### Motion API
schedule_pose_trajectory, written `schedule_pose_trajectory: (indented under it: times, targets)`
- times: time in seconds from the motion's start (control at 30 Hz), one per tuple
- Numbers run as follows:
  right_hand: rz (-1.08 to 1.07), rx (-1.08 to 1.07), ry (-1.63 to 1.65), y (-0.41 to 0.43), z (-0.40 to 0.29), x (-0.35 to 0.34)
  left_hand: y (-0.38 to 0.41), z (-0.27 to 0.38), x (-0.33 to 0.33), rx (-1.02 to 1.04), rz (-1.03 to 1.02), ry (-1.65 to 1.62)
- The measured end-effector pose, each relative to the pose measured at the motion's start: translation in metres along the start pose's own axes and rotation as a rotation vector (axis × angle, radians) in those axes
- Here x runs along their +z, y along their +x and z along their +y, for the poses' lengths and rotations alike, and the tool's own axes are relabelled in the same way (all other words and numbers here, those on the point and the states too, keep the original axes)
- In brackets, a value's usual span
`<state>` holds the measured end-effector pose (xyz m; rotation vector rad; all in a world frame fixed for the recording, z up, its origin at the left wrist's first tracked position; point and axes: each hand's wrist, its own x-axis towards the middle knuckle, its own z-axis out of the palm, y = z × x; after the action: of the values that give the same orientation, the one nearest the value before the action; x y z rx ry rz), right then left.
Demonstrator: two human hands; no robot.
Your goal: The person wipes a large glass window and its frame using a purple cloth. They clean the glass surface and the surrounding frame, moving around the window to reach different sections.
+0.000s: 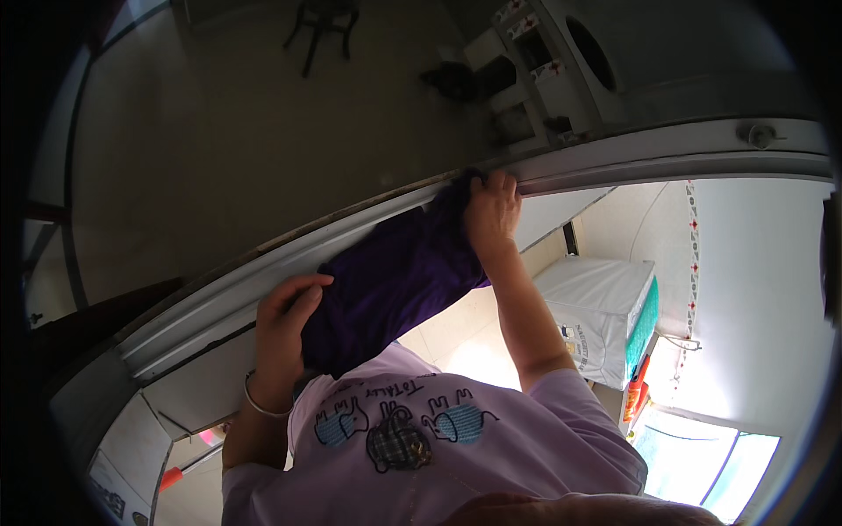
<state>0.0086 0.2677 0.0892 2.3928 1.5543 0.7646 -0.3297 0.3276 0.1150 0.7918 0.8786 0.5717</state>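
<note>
A dark purple cloth (401,276) stretches between my two hands, in front of my chest and along a white frame rail (217,322). My right hand (495,210) grips its bunched far end, fingers curled over it beside the rail. At the near left end, my left hand (283,329) has its thumb and forefinger close together at the cloth's edge. Its other fingers are mostly hidden. A bracelet (266,398) circles my left wrist.
Beyond the rail lies a dim floor (296,144) with a dark stool (322,29) and a shelf unit (539,59). A metal fitting (762,135) projects at right. A box-shaped thing under a light cover (585,296) stands right of my arm, near a bright window (710,460).
</note>
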Motion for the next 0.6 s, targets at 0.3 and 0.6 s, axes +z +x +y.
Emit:
schedule_pose_trajectory:
  times: [0.3, 0.6]
  targets:
    - [-0.375, -0.008, 0.403, 0.01, 0.027, 0.007, 0.004, -0.003, 0.006, -0.017, -0.091, -0.04]
    - [-0.011, -0.03, 0.686, -0.005, 0.025, 0.01, 0.05, 0.001, 0.064, 0.947, -0.089, 1.232]
